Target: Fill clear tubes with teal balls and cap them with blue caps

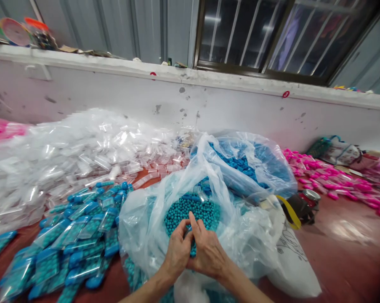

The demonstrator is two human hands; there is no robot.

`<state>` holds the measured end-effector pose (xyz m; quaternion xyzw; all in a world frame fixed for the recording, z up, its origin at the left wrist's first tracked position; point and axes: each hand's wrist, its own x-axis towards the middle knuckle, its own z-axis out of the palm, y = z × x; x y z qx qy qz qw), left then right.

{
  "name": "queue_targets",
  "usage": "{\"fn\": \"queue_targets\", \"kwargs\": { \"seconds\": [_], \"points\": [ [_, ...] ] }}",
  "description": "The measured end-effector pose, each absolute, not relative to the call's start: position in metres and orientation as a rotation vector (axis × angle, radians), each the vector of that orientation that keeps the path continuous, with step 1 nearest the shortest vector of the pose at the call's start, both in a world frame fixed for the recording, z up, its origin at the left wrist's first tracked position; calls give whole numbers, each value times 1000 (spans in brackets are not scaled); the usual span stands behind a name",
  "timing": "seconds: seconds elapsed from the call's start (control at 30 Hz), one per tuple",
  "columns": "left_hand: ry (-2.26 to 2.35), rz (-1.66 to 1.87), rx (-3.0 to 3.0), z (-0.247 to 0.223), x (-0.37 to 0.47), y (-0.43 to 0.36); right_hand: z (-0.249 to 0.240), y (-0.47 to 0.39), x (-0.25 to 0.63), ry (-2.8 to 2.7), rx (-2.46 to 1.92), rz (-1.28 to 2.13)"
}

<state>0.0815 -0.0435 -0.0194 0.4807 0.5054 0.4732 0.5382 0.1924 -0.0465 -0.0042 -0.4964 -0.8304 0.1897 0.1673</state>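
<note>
The left hand and right hand meet, fingers curled, over teal beads in an open bag; any grip is unclear. Left of them lie many filled containers; beyond, a larger heap of empty containers apparently remains.

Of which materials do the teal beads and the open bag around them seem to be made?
The teal beads look like smooth, slightly glossy plastic, from small highlights, though painted wood is possible. The open bag seems thin, translucent plastic film: shiny creases, teal showing through it.
</note>
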Motion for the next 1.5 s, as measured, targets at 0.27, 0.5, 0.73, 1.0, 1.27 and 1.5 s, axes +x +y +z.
{"fn": "queue_targets", "kwargs": {
  "seconds": [0.27,0.5,0.73,1.0,1.27,1.5],
  "points": [
    [1140,1096,966,-6,75,-45,-21,-46,194,-2076,-1220,710],
    [1212,1103,1215,-8,72,-50,-20,-45,193,-2162,-1282,876],
    [1255,1068,1174,-7,76,-56,-20,-53,194,-2202,-1264,692],
    [1120,1097,1152,-4,70,-52,-22,-58,191,-1970,-1278,848],
    [1122,1065,1138,-8,69,-56,-28,-58,197,-2083,-1141,753],
    [1127,1120,1222,-7,72,-59,-42,-64,194,-2081,-1195,526]
  ]
}}
